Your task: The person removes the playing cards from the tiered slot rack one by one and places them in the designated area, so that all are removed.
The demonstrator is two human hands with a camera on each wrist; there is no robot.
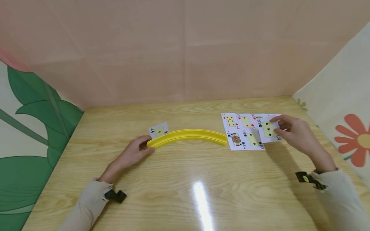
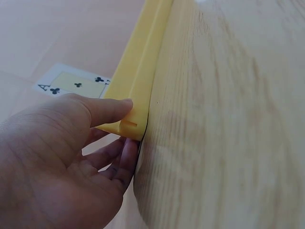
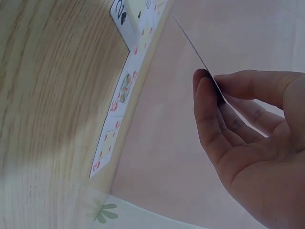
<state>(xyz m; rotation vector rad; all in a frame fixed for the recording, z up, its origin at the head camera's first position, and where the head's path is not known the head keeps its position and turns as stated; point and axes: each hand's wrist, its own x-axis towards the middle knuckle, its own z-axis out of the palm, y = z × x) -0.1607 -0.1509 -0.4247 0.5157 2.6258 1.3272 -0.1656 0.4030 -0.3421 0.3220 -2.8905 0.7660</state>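
My left hand (image 1: 133, 153) grips the left end of a curved yellow card holder (image 1: 192, 133). In the left wrist view its thumb lies on the holder's side, with the other fingers partly hidden behind the end. An ace of clubs (image 1: 159, 131) stands tilted at the holder's left part. Between thumb and fingers my right hand (image 1: 300, 134) pinches a three of spades (image 1: 267, 129), raised above the laid-out cards; the right wrist view catches this card (image 3: 190, 43) nearly edge-on. Beneath it, a two of spades (image 1: 252, 140) lies partly covered.
Face-up cards lie in two rows at the right: seven of diamonds (image 1: 230, 120), two of hearts (image 1: 243, 120), a red king (image 1: 253, 117) and another card above, jack of spades (image 1: 236, 140) below. A wall (image 1: 185, 64) rises behind the wooden table (image 1: 162, 192).
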